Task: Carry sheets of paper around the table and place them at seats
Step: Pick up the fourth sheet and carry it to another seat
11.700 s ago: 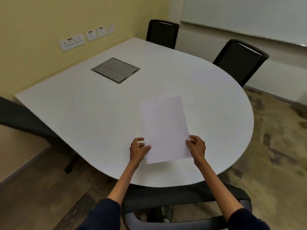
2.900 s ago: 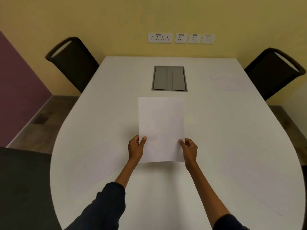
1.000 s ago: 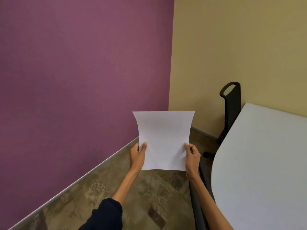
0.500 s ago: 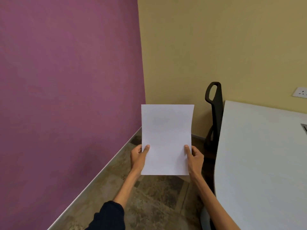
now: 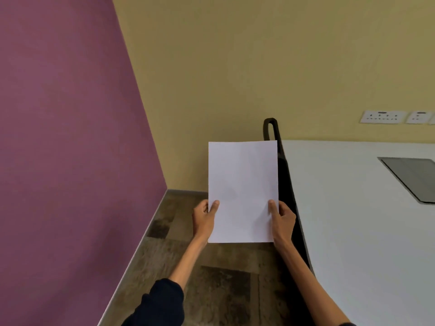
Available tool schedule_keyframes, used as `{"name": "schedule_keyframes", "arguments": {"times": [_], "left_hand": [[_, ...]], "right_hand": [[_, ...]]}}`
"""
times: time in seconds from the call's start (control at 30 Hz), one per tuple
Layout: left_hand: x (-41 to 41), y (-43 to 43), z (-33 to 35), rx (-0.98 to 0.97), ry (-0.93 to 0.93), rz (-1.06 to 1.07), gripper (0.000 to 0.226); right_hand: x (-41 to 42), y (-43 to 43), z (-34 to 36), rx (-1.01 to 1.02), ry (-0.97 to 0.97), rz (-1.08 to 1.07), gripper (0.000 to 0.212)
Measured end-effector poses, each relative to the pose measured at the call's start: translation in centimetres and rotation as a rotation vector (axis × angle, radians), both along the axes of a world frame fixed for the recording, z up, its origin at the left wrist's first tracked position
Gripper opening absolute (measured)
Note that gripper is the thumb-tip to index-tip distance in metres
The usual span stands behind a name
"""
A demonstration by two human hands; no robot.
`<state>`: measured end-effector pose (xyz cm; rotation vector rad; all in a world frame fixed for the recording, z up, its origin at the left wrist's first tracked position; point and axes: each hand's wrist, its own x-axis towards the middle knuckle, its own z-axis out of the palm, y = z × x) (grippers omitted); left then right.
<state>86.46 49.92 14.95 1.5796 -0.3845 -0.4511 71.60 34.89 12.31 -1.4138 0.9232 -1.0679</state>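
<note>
head view: white sheet of paper [image 5: 242, 184] held up in the air, portrait, face toward the camera, nearly flat, no print visible. Can't tell whether more sheets sit behind it

left hand [image 5: 203, 218] pinches the lower left edge: thumb [image 5: 214, 205] on the front face, other fingers behind the paper, hidden. right hand [image 5: 282, 218] mirrors it on the lower right edge, thumb on the front and the rest curled behind. Both hands clamped on the sheet, both arms stretched forward

sheet location: over the floor [image 5: 223, 290], left of the table [image 5: 353, 231], not touching it. In frame its right edge overlaps the black chair [image 5: 286, 184], which stands just beside the table's left edge; the chair's top loop shows above the sheet's top right corner

table: white top, left edge curving toward the bottom of frame. Grey recessed panel [image 5: 412, 177] set into it, cropped by the right edge of frame

background: purple wall [image 5: 58, 137] on the left meets a yellow wall [image 5: 259, 55] at a corner. White socket plates [image 5: 381, 116] on the yellow wall above the table's far edge. Floor is brown, patchy pattern, with a skirting strip along both walls

dark sleeve [image 5: 160, 304] on the left forearm, ends well short of the wrist; right sleeve barely visible at the bottom edge
</note>
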Motion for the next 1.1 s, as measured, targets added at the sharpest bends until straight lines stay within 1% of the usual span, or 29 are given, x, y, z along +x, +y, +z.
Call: {"name": "schedule_keyframes", "arguments": {"times": [0.13, 0.23, 0.3, 0.43, 0.6, 0.7, 0.83, 0.9, 0.97, 1.03, 1.1], "left_hand": [[3.6, -5.9, -0.9, -0.01, -0.009, -0.092, 0.023], [5.8, -11.1, -1.5, -0.016, -0.01, -0.151, 0.025], [7.0, -15.0, -1.7, -0.022, 0.002, -0.205, 0.02], [9.0, -23.1, -1.1, -0.028, 0.039, -0.371, 0.008], [12.0, -32.3, 1.1, -0.025, -0.012, -0.534, 0.013], [13.4, -37.5, 2.0, -0.028, 0.019, -0.58, 0.016], [14.9, -44.2, 3.5, -0.023, 0.011, -0.679, 0.012], [15.4, -47.5, 3.7, -0.009, 0.004, -0.714, 0.014], [15.7, -51.1, 3.5, 0.015, -0.005, -0.749, 0.013], [16.1, -54.7, 3.0, 0.034, -0.018, -0.791, 0.006], [16.7, -58.4, 2.3, 0.046, -0.021, -0.83, 0.006]], "right_hand": [[1.8, -4.1, -0.7, 0.048, 0.008, -0.1, 0.022], [3.2, -8.1, -1.5, 0.062, 0.016, -0.16, 0.021], [4.1, -11.5, -2.0, 0.062, 0.018, -0.199, 0.02], [5.6, -18.8, -1.9, 0.092, -0.001, -0.291, 0.024], [7.3, -27.8, 0.0, 0.078, -0.005, -0.346, 0.028], [7.8, -32.1, 0.9, 0.077, -0.04, -0.38, 0.031], [7.9, -37.1, 1.7, 0.07, -0.047, -0.425, 0.033], [7.8, -39.4, 1.4, 0.074, -0.036, -0.449, 0.032], [7.7, -41.6, 1.0, 0.079, -0.024, -0.489, 0.03], [7.8, -43.8, 0.5, 0.084, -0.026, -0.534, 0.032], [8.1, -46.2, -0.3, 0.096, -0.02, -0.576, 0.034]]}}
